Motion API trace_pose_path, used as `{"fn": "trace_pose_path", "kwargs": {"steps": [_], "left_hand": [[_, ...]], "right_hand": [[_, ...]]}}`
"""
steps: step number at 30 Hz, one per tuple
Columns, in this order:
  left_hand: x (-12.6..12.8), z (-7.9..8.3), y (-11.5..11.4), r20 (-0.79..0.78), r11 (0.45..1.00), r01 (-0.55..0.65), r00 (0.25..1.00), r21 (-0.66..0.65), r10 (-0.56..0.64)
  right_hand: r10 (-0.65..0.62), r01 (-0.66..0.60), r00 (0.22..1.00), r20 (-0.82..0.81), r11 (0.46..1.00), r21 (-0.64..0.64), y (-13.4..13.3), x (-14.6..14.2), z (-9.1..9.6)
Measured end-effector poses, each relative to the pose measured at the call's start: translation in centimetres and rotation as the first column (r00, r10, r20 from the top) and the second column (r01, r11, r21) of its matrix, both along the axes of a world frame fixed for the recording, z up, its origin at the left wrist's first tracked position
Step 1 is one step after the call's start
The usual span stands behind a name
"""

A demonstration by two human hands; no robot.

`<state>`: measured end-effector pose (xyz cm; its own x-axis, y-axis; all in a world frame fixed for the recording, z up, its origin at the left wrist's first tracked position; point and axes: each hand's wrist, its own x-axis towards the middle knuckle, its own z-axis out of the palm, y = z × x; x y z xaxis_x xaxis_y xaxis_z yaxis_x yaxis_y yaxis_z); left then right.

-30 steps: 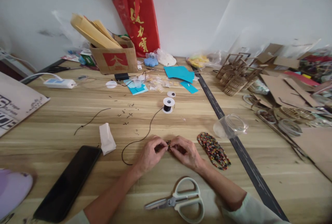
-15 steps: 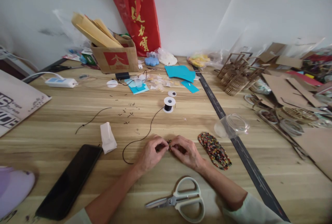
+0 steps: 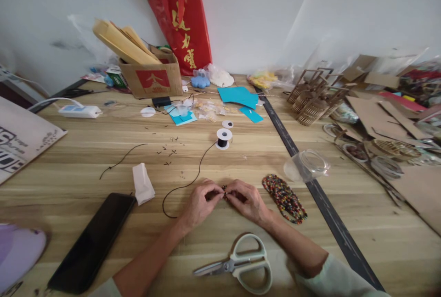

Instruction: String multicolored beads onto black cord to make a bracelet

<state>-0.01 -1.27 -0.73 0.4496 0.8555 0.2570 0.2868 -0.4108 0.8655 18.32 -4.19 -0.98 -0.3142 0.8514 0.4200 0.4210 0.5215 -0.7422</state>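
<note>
My left hand (image 3: 200, 203) and my right hand (image 3: 246, 200) meet fingertip to fingertip over the wooden table (image 3: 241, 159), both pinched on a short string of dark beads (image 3: 224, 190). A thin black cord (image 3: 193, 180) loops from my left hand up to a small white spool (image 3: 223, 138). Just right of my right hand lies a pile of multicoloured bead strands (image 3: 284, 197). Pale-handled scissors (image 3: 241, 265) rest shut near the table's front edge, between my forearms.
A black phone (image 3: 93, 242) and a folded white tissue (image 3: 142, 184) lie to the left, beside a loose cord piece (image 3: 120, 161). A tipped clear plastic cup (image 3: 306, 166) sits right. Behind are a cardboard box (image 3: 153, 76), red bag (image 3: 182, 26), blue paper (image 3: 239, 96) and wooden cutouts (image 3: 313, 99).
</note>
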Motion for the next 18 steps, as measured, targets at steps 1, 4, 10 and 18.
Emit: {"fn": "trace_pose_path", "kwargs": {"steps": [1, 4, 10, 18], "left_hand": [[0.0, -0.01, 0.01, -0.001, 1.0, -0.001, 1.0, 0.001, 0.001], [0.0, -0.04, 0.04, -0.005, 1.0, -0.002, 1.0, 0.007, 0.002], [-0.02, -0.07, 0.16, -0.005, 1.0, 0.009, 1.0, 0.012, -0.009], [-0.02, 0.31, 0.04, -0.007, 1.0, 0.013, 1.0, 0.0, -0.013]], "right_hand": [[0.0, 0.0, 1.0, -0.001, 1.0, -0.001, 0.0, 0.01, -0.01], [0.006, -0.006, 1.0, -0.003, 1.0, -0.004, 0.03, 0.05, -0.06], [0.011, -0.011, 1.0, -0.001, 1.0, 0.006, 0.08, 0.09, -0.12], [-0.01, 0.01, 1.0, 0.005, 1.0, 0.026, 0.07, 0.02, -0.14]]}}
